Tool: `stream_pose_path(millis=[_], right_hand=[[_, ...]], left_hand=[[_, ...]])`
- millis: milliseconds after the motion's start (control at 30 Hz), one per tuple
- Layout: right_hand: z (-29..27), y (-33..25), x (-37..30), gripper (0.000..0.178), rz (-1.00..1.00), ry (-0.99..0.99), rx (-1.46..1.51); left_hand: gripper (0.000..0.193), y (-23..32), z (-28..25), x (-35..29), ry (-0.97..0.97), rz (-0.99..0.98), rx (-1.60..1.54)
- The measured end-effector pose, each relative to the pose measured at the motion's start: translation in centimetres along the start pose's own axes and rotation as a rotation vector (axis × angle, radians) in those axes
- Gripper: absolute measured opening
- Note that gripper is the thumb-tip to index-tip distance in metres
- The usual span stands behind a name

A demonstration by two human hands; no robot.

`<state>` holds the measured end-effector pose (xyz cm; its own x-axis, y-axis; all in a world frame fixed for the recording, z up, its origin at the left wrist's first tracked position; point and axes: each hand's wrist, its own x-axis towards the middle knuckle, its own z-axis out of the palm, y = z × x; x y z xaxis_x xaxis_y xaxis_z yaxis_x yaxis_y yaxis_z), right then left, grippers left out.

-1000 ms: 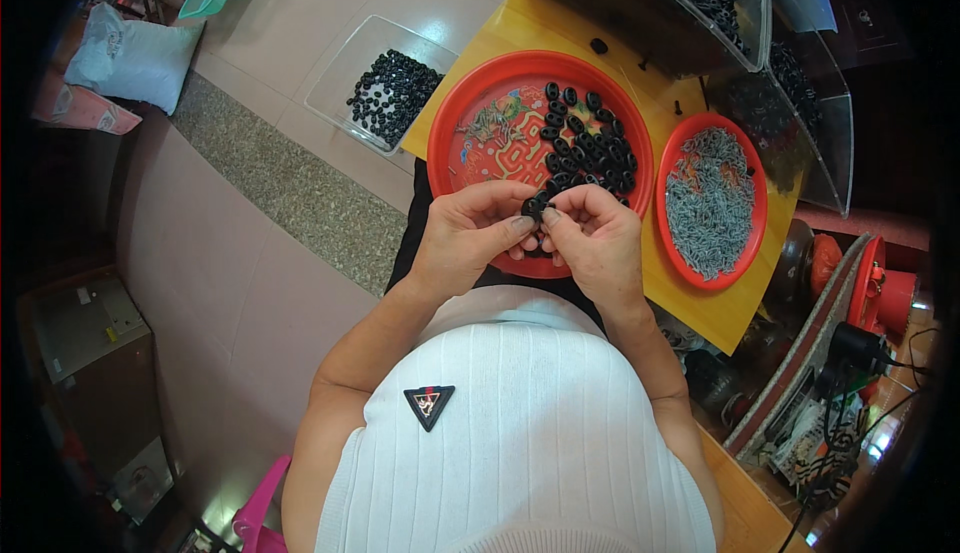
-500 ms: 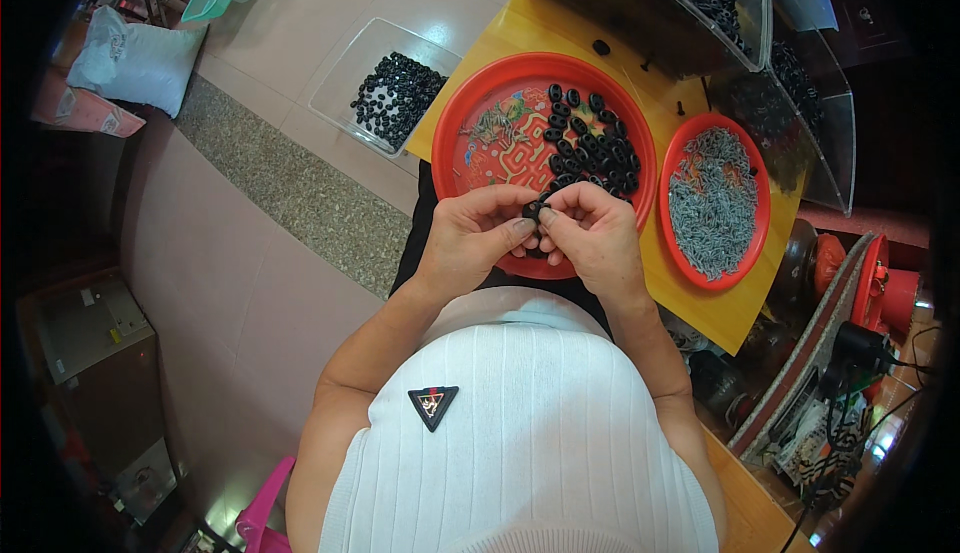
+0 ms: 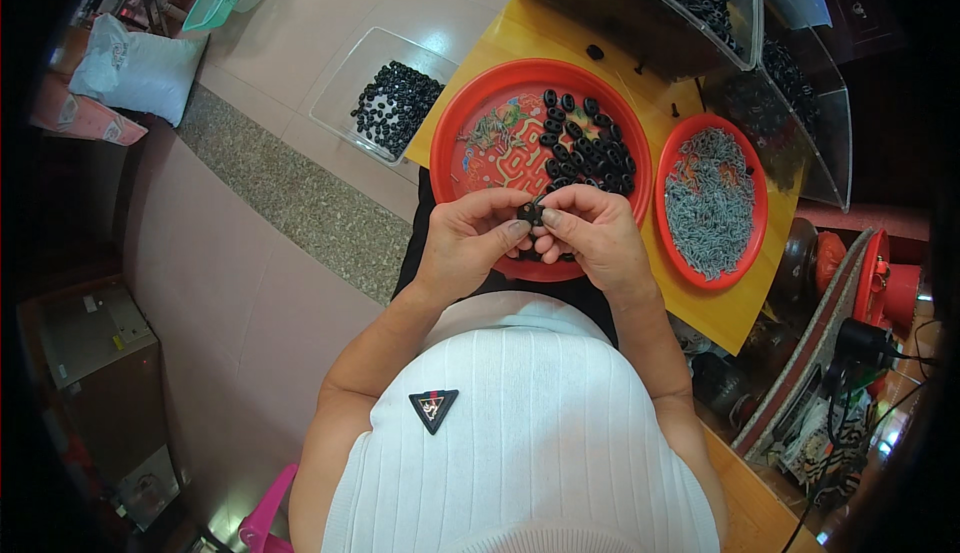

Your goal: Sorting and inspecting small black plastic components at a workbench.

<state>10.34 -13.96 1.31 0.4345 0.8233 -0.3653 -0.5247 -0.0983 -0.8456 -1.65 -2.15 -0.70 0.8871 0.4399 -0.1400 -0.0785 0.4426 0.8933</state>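
Between the fingertips of both hands is a small black oval plastic piece (image 3: 530, 214), held over the near rim of a round red tray (image 3: 446, 103). My left hand (image 3: 478, 238) pinches it from the left, thumb on top. My right hand (image 3: 592, 231) is closed at its right side, thumb and forefinger pressed together; whether they hold a further small part is hidden. Inside the tray, many black oval pieces (image 3: 590, 148) lie on the right and a loose group of grey screws (image 3: 492, 135) on the left. An oval red tray (image 3: 763, 203) full of grey screws (image 3: 712, 215) stands to the right.
The trays stand on a yellow board (image 3: 735, 328). Clear bins (image 3: 640, 15) of black parts rise at its far right. A clear box (image 3: 335, 113) of black pieces is on the floor beyond. A white sack (image 3: 140, 68) lies far left; cables (image 3: 850, 403) hang at right.
Both hands stay together at the same place, and the black piece has turned slightly between the fingers. The whole view has shifted a little.
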Motion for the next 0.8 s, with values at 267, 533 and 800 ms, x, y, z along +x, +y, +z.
stream_pose_path(millis=[267,533,800], right_hand=[[-0.29,0.29,0.21,0.011,0.015,-0.033,0.054],[-0.91,0.71,0.43,0.014,0.022,-0.137,0.167],[-0.83,0.25,0.12,0.015,0.025,-0.172,0.147]], left_hand=[[0.024,-0.09,0.03,-0.18,-0.006,0.003,0.032],[0.024,-0.08,0.12,-0.38,-0.039,0.035,0.051],[0.024,0.09,0.16,-0.33,-0.083,0.012,0.030]])
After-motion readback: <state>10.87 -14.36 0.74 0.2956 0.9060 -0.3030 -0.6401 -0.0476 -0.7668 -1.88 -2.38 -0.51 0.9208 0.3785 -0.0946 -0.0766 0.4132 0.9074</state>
